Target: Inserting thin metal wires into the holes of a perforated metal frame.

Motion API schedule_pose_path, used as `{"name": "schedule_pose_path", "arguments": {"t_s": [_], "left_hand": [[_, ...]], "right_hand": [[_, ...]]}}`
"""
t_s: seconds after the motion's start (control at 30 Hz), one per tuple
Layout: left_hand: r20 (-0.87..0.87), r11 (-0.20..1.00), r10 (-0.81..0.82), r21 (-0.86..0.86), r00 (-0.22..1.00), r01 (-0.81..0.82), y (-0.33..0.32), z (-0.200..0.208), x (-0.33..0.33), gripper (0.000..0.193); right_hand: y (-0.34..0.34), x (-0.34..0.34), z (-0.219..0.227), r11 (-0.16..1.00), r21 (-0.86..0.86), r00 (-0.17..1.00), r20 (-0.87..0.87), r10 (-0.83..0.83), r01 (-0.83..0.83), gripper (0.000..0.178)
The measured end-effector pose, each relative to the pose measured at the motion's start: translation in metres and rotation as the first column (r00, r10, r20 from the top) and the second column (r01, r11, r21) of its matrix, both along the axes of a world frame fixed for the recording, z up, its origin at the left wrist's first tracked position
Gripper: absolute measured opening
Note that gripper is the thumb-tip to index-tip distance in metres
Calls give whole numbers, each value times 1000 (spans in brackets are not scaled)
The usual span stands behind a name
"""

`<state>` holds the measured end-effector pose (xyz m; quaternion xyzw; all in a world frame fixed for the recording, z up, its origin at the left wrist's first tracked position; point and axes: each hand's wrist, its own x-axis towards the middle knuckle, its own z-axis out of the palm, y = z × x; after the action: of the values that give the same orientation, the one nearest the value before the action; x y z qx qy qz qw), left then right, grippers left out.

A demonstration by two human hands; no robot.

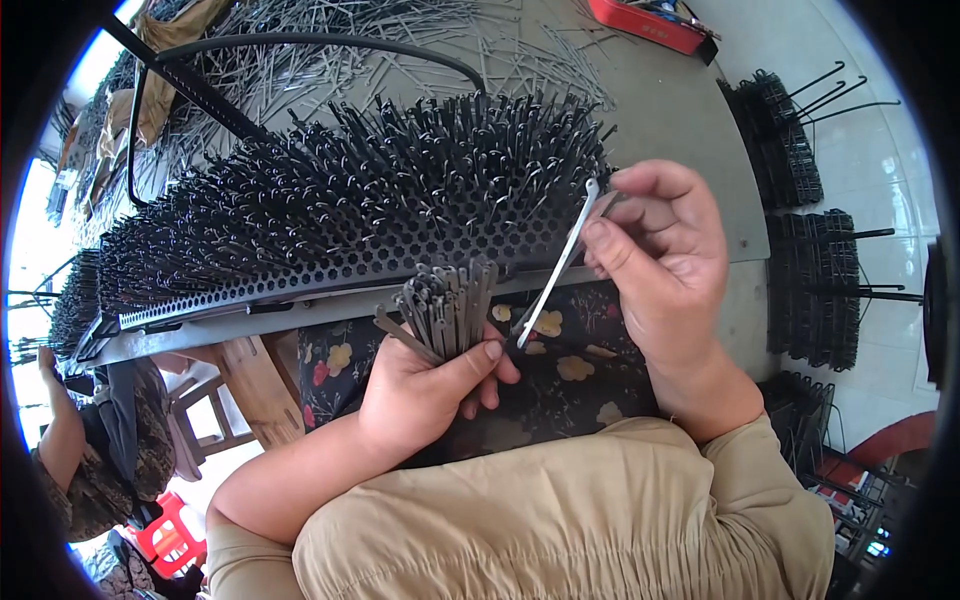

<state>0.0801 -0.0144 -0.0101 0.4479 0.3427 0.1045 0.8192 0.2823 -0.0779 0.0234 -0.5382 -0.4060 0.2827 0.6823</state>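
My left hand (415, 395) is wrapped round a bundle of thin dark metal strips (445, 310), which stand upright with their small rounded ends on top. Raised to the right of it, my right hand (665, 265) pinches a slender metal strip (558, 268) by its upper part. That strip slants down to the left and catches the light; at least one darker strip lies behind it in the fingers. Just beyond both hands stands a black perforated rack (440, 245), its holes densely filled with upright dark strips (400, 170) with curled tips.
Loose grey strips (370, 75) lie piled on the table (680, 130) behind the rack. A red tray (650, 25) sits at the far right corner. More loaded racks (815, 290) stand along the right side. At lower left are another person's arm (62, 420) and a red stool (170, 535).
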Motion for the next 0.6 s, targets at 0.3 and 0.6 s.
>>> {"name": "schedule_pose_path", "arguments": {"t_s": [0.3, 0.6], "left_hand": [[129, 975, 46, -223, 991, -16, -1, 0, 4, 19], [31, 985, 90, -152, 996, -84, -5, -1, 3, 18]], "right_hand": [[-7, -20, -16, 970, -145, 974, -142, 177, -197, 37], [12, 27, -10, 930, 367, 693, 678, -245, -30, 39]]}}
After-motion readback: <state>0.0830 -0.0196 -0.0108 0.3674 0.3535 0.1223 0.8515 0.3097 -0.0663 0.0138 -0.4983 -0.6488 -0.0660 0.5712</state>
